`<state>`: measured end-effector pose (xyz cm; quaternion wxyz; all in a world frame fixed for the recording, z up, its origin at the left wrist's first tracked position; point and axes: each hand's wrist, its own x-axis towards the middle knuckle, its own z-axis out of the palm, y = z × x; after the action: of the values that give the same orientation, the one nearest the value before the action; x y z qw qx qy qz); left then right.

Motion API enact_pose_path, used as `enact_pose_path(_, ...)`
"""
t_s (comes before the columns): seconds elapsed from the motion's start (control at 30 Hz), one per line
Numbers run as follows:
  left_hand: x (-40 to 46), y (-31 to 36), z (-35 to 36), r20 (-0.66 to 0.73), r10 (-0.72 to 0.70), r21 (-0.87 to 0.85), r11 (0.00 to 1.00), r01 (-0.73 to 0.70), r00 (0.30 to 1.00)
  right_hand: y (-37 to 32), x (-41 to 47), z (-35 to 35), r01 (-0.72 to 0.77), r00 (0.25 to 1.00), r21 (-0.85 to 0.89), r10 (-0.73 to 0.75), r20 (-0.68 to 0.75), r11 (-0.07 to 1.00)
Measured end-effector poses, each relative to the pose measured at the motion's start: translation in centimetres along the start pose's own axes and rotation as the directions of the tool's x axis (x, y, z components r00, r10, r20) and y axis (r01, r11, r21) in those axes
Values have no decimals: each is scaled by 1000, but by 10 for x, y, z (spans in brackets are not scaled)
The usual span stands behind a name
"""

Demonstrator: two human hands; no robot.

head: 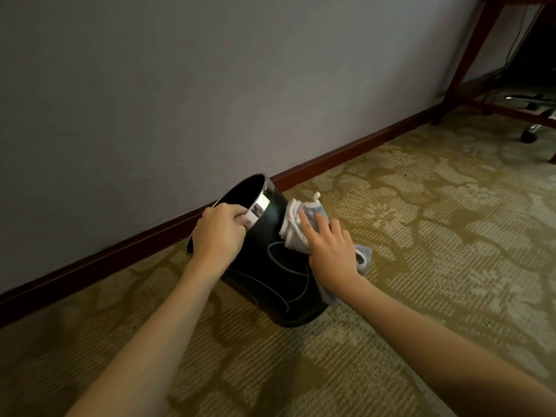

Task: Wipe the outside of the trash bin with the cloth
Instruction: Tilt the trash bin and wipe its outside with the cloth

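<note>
Wiping step, viewed from above. At left, my left hand (221, 233) grips the shiny rim of the trash bin (270, 275), its fingers (240, 219) curled over the edge into the opening and clamped on it. The black bin stands on the patterned carpet (421, 251) near the baseboard (120, 254) and wall (180, 85), tilted so that its mouth leans toward the far left and its side faces me. To the right, my right hand (331, 254) presses the bunched cloth (296, 227) flat against the bin's upper right flank; these fingers (307, 225) lie straight and slightly apart on the fabric, and a loose tail of cloth hangs below the palm. At far right, a wooden table leg (469, 58) and a chair castor (528, 135) stand well apart from the work.

To do this step well, I judge that the rim grip should stay firm so the tilted bin does not roll, while the flat palm carries the cloth in long overlapping strokes from rim to base. Turning the bin by its rim between strokes would likely bring the hidden far side round.
</note>
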<state>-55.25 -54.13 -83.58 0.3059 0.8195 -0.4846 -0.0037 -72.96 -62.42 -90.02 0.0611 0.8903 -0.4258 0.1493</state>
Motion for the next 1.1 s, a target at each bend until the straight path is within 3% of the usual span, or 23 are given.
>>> enact_pose_path(0.2, 10, -24, -3, -74, -120, 26, 992, 122, 990, 14, -30, 25, -163, 941, -136, 195, 276, 977)
enact_pose_path(0.4, 15, -43, 0, -92, -141, 36, 989, 144, 986, 1, -11, 16, -143, 949, -210, 195, 250, 967)
enact_pose_path(0.5, 12, -69, 0, 12, -165, -245, 956, 163, 986, -5, -6, 11, -112, 959, -276, 176, 220, 955)
enact_pose_path(0.57, 4, -86, 3, 66, -187, -474, 858, 196, 980, -5, -1, 18, -84, 967, -224, 134, 218, 971)
enact_pose_path(0.63, -6, -101, 8, 93, -205, -562, 797, 222, 974, -7, 3, 16, -91, 965, -223, 141, 220, 971)
enact_pose_path(0.7, -14, -113, 13, 111, -203, -574, 786, 230, 973, -9, 5, 15, -113, 961, -278, 176, 214, 954)
enact_pose_path(0.87, -21, -130, 13, 81, -219, -513, 827, 229, 972, 2, 6, 28, -124, 959, -187, 166, 231, 974)
enact_pose_path(1.1, -26, -143, 6, 160, -179, -521, 820, 237, 971, 15, -1, 31, -174, 944, -161, 212, 254, 971)
